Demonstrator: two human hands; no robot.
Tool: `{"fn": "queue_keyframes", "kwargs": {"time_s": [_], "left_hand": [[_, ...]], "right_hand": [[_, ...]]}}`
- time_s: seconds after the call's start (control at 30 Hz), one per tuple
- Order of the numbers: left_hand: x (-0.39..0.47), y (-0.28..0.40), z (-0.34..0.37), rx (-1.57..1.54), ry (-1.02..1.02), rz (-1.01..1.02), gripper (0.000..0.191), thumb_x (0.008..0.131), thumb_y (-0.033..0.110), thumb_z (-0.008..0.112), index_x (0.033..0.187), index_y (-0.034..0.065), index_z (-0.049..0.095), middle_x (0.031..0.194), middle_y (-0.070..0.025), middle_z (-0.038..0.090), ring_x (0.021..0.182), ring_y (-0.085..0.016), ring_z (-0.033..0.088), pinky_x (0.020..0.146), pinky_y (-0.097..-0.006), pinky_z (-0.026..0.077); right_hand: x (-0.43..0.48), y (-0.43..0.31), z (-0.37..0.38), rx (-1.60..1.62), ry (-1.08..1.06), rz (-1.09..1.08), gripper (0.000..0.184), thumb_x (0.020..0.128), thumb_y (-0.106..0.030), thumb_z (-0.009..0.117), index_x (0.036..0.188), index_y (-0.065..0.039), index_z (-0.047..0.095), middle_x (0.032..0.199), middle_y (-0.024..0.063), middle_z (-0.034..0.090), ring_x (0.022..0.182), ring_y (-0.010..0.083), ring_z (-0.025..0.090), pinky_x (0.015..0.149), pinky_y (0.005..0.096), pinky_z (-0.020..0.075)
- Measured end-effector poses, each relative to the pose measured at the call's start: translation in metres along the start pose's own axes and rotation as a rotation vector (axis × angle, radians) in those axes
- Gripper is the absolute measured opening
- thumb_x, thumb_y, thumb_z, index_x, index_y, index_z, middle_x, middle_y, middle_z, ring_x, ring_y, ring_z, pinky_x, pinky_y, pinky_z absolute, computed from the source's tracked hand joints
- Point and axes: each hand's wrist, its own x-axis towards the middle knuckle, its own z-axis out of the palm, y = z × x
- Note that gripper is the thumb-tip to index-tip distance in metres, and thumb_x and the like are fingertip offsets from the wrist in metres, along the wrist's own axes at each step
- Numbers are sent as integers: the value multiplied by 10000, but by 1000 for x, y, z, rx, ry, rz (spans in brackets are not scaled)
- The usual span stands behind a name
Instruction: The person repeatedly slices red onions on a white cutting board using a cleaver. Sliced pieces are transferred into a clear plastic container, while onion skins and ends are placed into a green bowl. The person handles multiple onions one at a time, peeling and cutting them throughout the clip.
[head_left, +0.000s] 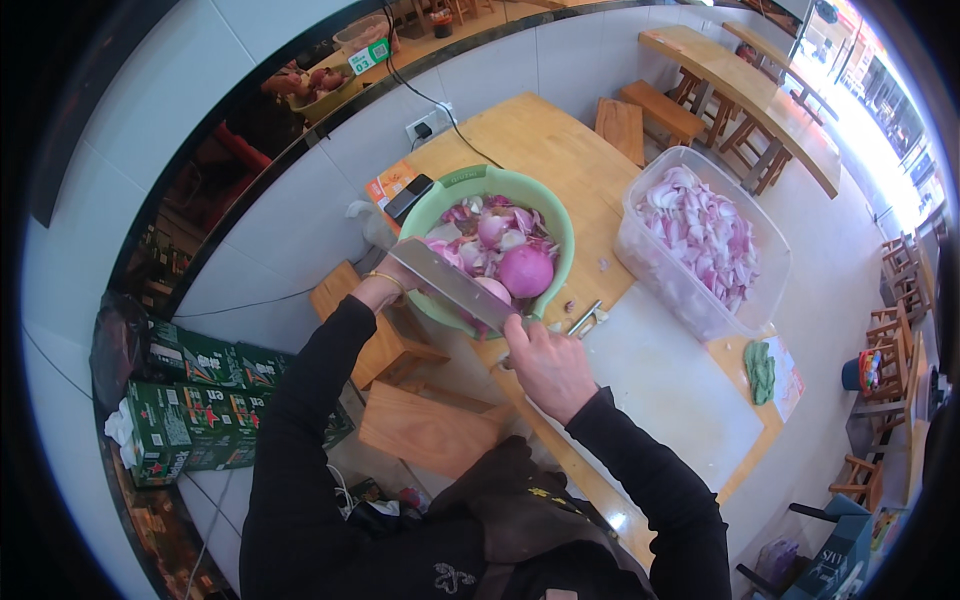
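Observation:
My right hand (551, 367) grips the handle of a cleaver (454, 289), whose wide metal blade slants over the near rim of a green plastic basin (562, 225). My left hand (394, 276) is at the basin's left side, its fingers mostly hidden behind the blade, so whether it holds something is unclear. Inside the basin are a whole peeled red onion (526, 271), a paler onion (493, 289) partly behind the blade, and loose onion skins and pieces (480, 214). To the right, a translucent plastic tub (645, 259) is heaped with sliced red onion (701, 225).
A white cutting board (667, 375) lies on the wooden table (525, 127), with a metal peeler (585, 319) at its corner. A phone (409, 199) rests left of the basin, a green cloth (759, 373) at the right. Wooden stools (427, 427) and beer cartons (195, 420) stand at left.

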Motion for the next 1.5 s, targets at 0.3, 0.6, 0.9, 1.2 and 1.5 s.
{"fn": "queue_keyframes", "kwargs": {"time_s": [0.3,0.6,0.9,1.2,1.5], "left_hand": [[-11,82,-4,-65,-34,-187,186,752,108,777,849,2,659,757,-74,645,742,-151,626,679,-297,535],[-1,106,1,-104,123,-188,347,717,197,815,958,8,649,834,-97,685,801,-183,670,720,-312,535],[-6,125,4,106,169,-154,816,541,369,910,1195,19,572,1054,-150,685,997,-250,670,881,-372,523],[-15,70,4,-1241,172,-289,616,811,278,755,1323,55,495,1313,-156,558,1204,-304,564,1014,-465,489],[-19,78,34,-1782,302,-492,555,921,461,614,1291,56,528,1263,-194,569,1128,-361,572,963,-558,498]], "right_hand": [[7,-1,19,99,36,37,214,942,-177,552,1045,8,518,653,83,581,496,235,627,418,349,482],[37,2,26,154,43,97,215,894,-124,570,1020,38,508,688,157,620,537,279,653,448,377,504],[74,20,41,279,-1,298,161,884,-136,584,898,-3,494,674,195,653,630,362,679,560,473,535],[15,27,18,381,60,399,148,918,-117,565,1008,-16,504,700,213,624,619,408,619,549,522,467],[-8,-16,16,159,41,160,260,827,-62,567,1072,9,515,693,101,591,532,245,637,446,358,485]]}}
